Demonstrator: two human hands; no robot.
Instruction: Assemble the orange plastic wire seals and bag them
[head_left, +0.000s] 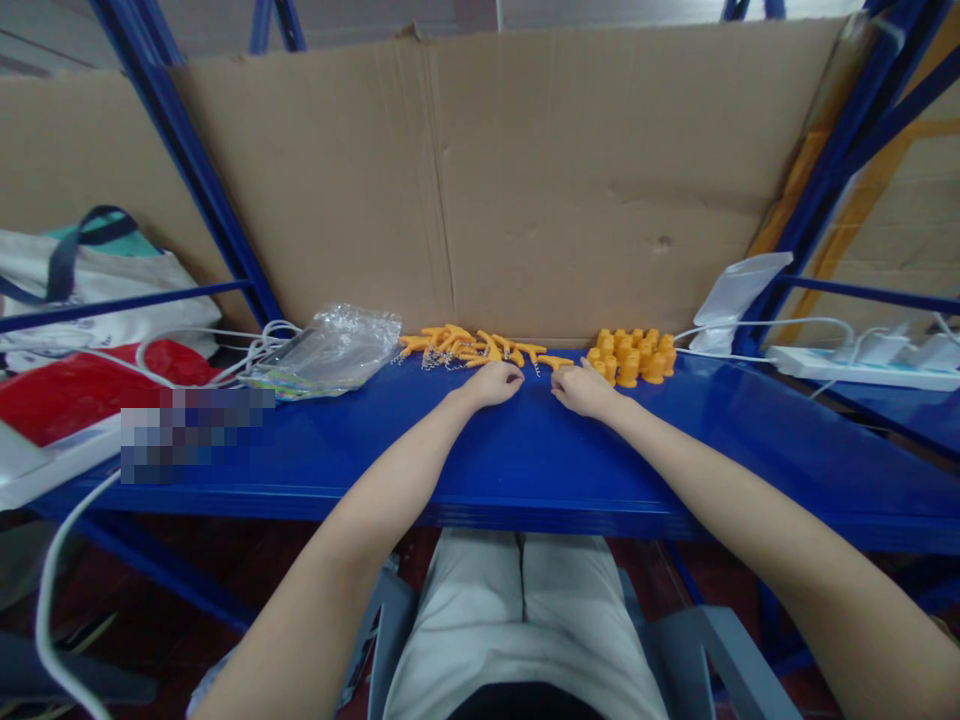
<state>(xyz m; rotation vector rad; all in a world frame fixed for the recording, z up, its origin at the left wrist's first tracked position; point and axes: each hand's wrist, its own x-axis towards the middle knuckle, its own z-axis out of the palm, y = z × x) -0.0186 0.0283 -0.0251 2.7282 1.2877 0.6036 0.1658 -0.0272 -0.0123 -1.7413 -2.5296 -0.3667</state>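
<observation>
A pile of orange-handled corkscrews with thin metal spirals lies at the back of the blue shelf top. My left hand rests just in front of the pile, fingers curled in; whatever they may hold is hidden. Close to its right, my right hand is closed too, knuckles up. One orange handle shows right behind its fingers, and I cannot tell whether they grip it. Beside that hand stand several upright orange caps, hollow-looking and flared at the base, grouped in rows.
Clear plastic bags lie left of the corkscrews. Further left are white cables, a red bag and a cloth bag. A cardboard sheet closes the back. On the right sits a power strip near blue posts.
</observation>
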